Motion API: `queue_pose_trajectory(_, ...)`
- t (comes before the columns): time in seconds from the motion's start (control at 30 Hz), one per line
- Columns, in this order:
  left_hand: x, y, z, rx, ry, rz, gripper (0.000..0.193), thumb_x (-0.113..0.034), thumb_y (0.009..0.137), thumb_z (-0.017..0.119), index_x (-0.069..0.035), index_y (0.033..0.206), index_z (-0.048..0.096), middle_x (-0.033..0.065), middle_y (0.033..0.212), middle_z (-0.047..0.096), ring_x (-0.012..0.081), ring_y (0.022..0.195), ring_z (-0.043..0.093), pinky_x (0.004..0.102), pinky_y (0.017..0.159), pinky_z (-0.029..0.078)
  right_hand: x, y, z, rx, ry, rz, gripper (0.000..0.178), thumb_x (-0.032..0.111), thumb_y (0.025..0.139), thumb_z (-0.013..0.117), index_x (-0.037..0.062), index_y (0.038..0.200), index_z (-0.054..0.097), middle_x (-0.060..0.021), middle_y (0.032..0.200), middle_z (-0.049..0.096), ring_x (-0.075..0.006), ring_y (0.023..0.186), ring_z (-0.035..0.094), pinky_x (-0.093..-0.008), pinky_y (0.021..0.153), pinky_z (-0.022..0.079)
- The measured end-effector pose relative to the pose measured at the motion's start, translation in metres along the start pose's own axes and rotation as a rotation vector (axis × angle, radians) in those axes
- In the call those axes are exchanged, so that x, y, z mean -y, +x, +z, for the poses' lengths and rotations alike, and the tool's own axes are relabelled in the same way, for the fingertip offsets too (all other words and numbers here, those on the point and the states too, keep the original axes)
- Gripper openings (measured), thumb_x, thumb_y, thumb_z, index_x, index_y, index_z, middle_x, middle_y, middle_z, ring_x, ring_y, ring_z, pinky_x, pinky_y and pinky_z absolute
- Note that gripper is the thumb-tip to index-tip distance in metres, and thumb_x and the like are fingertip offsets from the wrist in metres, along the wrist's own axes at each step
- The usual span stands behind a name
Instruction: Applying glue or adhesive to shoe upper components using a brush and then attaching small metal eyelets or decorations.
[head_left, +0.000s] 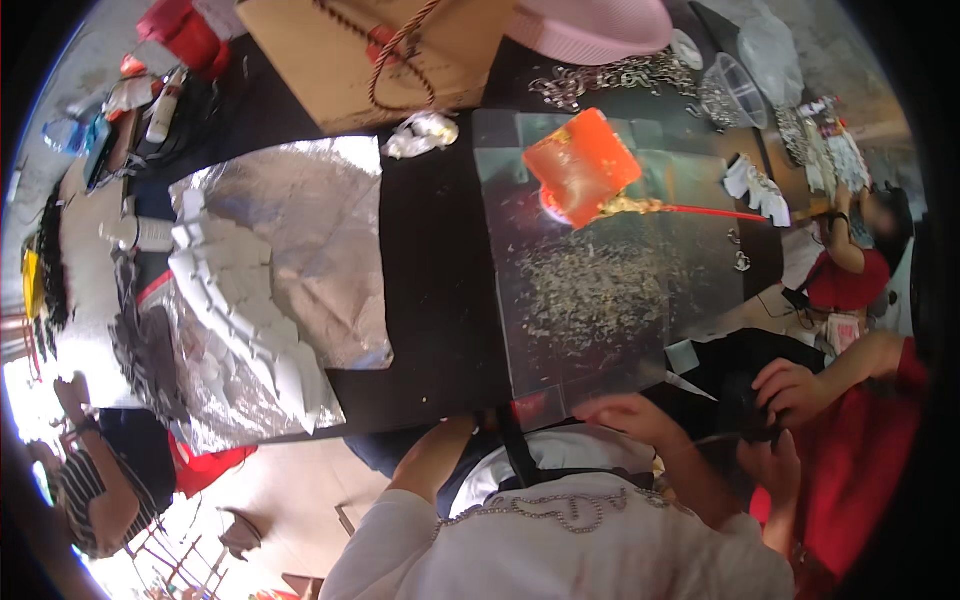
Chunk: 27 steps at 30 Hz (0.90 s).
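At the surface's (pixel 435 310) near edge, the left hand's (pixel 454 430) fingers are hidden; their grip cannot be told. The bits (pixel 590 300), spread on the sheet (pixel 540 365), are best left unbrushed by sleeves. The right hand (pixel 628 412) is blurred by the sheet's near edge, finger state unclear; slow movement is advised.

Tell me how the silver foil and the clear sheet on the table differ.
The silver foil is creased and shiny; the clear sheet is see-through. The foil bears a curved row of overlapping white pieces, while the sheet bears scattered pale bits and an orange square. Both lie on the dark table.
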<state>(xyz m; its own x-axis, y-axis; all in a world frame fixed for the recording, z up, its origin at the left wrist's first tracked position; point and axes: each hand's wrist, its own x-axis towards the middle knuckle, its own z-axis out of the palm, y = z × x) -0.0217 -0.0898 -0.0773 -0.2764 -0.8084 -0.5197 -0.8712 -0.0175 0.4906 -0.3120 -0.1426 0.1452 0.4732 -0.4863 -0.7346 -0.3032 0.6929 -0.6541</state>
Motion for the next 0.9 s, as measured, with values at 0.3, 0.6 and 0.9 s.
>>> queue_pose_trajectory(0.3, -0.003, 0.006, 0.021, -0.074, 0.002, -0.01, 0.022, -0.015, 0.082, 0.055, -0.003, 0.1, 0.061, 0.0133, 0.112, 0.059, 0.0245, 0.105, 0.054, 0.0356, 0.087, 0.043, -0.008, -0.062, -0.071, 0.025, 0.808, -0.739, 0.026, 0.023, 0.095, 0.044, 0.0007, 0.093, 0.056, -0.0162, 0.105, 0.057, -0.0325, 0.097, 0.058, -0.0452, 0.083, 0.049)
queue_pose_trajectory(0.6, -0.007, 0.008, 0.003, -0.036, 0.046, -0.026, 0.023, -0.017, 0.083, 0.054, -0.004, 0.101, 0.062, 0.0136, 0.114, 0.059, 0.0247, 0.107, 0.053, 0.0358, 0.088, 0.042, -0.021, -0.035, -0.097, -0.055, 1.246, -0.683, 0.027, 0.015, 0.096, 0.042, 0.0008, 0.116, 0.054, -0.0095, 0.121, 0.057, -0.0242, 0.113, 0.053, -0.0358, 0.099, 0.042)
queue_pose_trajectory(0.9, 0.004, 0.009, 0.002, -0.218, 0.222, 0.188, 0.024, -0.018, 0.084, 0.053, -0.005, 0.101, 0.062, 0.0139, 0.116, 0.058, 0.0248, 0.109, 0.052, 0.036, 0.089, 0.042, -0.039, -0.024, -0.108, 0.11, 1.082, -0.936, 0.032, 0.013, 0.096, 0.042, 0.0051, 0.127, 0.046, -0.0091, 0.127, 0.051, -0.0217, 0.114, 0.05, -0.0356, 0.099, 0.042)
